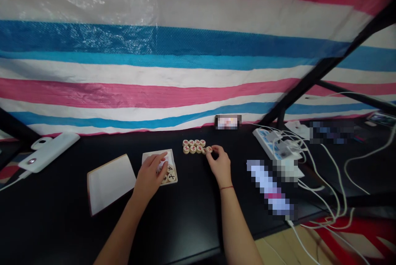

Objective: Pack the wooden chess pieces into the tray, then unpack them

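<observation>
Several round wooden chess pieces point(193, 146) with red characters lie in two rows on the black table point(192, 215). My right hand point(219, 164) is at the right end of the front row, its fingertips pinched on the last piece point(209, 149). My left hand point(151, 174) reaches into a small white box point(173, 158) that holds more pieces point(171, 177), fingers curled down over them; what they grip is hidden. The box's white lid point(109, 182) lies to the left of it.
A white power bank point(49, 151) with a cable lies at the far left. A white power strip point(272, 143) with plugs and tangled white cables sits at the right. A striped tarp point(185, 59) hangs behind the table. Black frame bars point(321, 71) cross at the right.
</observation>
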`<action>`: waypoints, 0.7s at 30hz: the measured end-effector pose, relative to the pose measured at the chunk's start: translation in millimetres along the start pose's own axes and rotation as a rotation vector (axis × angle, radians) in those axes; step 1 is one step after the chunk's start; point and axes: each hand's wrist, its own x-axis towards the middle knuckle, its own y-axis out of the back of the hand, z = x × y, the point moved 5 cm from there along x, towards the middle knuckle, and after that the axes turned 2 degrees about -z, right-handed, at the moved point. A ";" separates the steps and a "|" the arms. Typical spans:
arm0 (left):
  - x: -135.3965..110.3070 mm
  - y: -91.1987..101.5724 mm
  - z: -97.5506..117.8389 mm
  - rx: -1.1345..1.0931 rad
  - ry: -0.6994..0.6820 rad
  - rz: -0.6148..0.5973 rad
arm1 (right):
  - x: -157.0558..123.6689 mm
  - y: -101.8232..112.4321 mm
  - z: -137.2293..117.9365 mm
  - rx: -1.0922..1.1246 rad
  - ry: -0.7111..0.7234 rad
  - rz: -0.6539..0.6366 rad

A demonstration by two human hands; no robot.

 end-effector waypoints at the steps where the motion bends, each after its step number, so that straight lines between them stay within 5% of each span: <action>1: 0.0 -0.6 -0.5 -0.003 0.005 -0.007 | -0.8 -2.2 -1.5 -0.013 0.015 -0.021; 21: -0.3 -4.2 -4.2 -0.023 0.039 -0.089 | -2.5 -15.2 -5.6 -0.166 0.074 -0.047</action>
